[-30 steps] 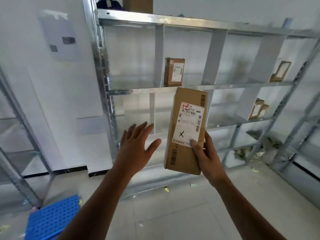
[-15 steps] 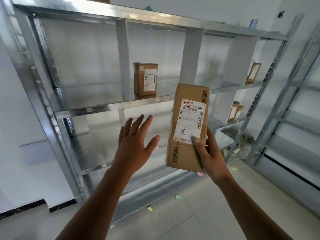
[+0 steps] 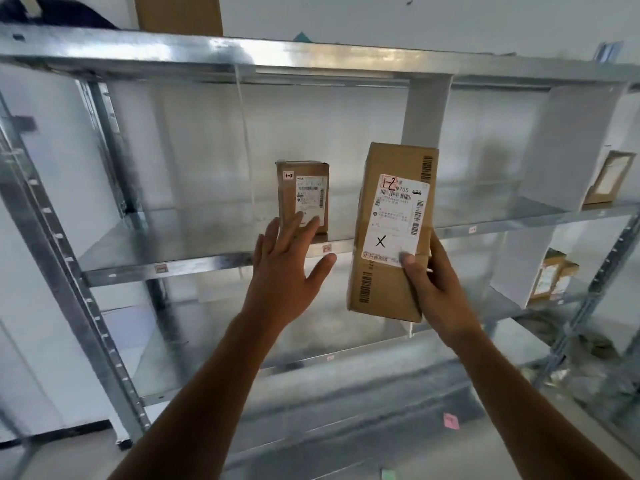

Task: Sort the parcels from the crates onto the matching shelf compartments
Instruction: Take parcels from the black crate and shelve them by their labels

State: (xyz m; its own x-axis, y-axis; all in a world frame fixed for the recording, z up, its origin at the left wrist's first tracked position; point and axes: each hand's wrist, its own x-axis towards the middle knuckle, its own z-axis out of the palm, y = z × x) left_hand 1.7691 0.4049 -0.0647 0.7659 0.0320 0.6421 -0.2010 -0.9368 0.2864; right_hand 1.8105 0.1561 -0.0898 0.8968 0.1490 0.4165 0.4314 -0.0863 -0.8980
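My right hand [image 3: 437,289] grips the lower end of a tall brown cardboard parcel [image 3: 391,233], held upright in front of the metal shelf [image 3: 194,265]. Its white label reads "1-2" in red with an X below. My left hand [image 3: 285,271] is spread, holding nothing, its fingertips over the bottom of a smaller brown parcel [image 3: 302,194] marked "1-2". That parcel stands upright in the second compartment of the upper shelf level. White dividers [image 3: 427,112] split the shelf into compartments.
Another parcel [image 3: 606,178] leans in a compartment at far right, and two small ones [image 3: 554,275] sit one level lower. A brown box [image 3: 178,13] stands on the top shelf. Paper scraps [image 3: 451,420] lie on the floor below.
The shelf has drawn much closer and the view has tilted up. Both hands rose toward the upper level; the held parcel now sits beside the standing "1-2" parcel.
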